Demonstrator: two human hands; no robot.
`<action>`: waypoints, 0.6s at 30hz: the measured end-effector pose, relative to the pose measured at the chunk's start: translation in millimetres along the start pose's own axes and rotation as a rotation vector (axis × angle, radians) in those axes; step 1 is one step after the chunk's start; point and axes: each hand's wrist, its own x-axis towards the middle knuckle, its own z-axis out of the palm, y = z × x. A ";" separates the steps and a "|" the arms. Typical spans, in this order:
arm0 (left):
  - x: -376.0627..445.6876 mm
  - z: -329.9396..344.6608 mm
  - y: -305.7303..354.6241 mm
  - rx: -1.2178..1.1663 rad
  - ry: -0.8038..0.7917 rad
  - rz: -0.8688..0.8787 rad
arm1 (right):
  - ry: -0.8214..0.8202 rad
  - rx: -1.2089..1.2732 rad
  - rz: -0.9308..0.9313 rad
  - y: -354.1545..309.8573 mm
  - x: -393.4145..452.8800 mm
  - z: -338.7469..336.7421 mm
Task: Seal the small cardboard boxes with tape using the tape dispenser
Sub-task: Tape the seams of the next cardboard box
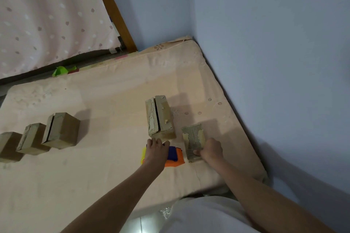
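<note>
An orange, blue and yellow tape dispenser (pixel 175 157) lies on the peach mattress (pixel 106 89). My left hand (pixel 156 149) rests on top of it with fingers curled around it. My right hand (pixel 211 150) grips the near end of a small flat cardboard box (pixel 193 139) to the right of the dispenser. Just behind the dispenser stands a taller cardboard box (pixel 160 117) whose top flaps show a dark open slit. Three more small cardboard boxes (pixel 60 130) stand in a row at the left.
A blue wall (pixel 274 62) borders the mattress on the right and behind. A raised bed with a dotted pink sheet (pixel 47 15) and wooden frame stands at the back left. A green object (pixel 60 71) lies in the gap beside it.
</note>
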 end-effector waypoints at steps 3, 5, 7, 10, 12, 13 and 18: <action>4.2 -10.4 5.3 0.075 -0.002 0.034 | 0.007 -0.004 -0.011 0.3 -0.4 -0.5; 8.3 -11.6 6.1 0.118 -0.028 0.021 | 0.015 -0.026 -0.008 1.6 0.5 -1.8; 9.5 -6.8 -1.3 0.139 -0.077 -0.027 | 0.016 -0.052 0.001 2.9 2.2 -2.0; 8.6 9.9 -15.9 0.014 -0.124 -0.093 | 0.007 -0.059 0.010 3.6 4.9 -1.5; 4.1 19.3 -20.7 -0.124 -0.135 -0.116 | -0.006 -0.051 0.015 3.0 5.9 -1.3; 3.0 23.0 -19.9 -0.212 -0.143 -0.134 | -0.007 -0.045 0.022 3.0 6.3 -1.6; -1.1 38.6 -10.0 -0.631 -0.218 -0.287 | 0.027 -0.034 0.076 5.7 9.8 -2.0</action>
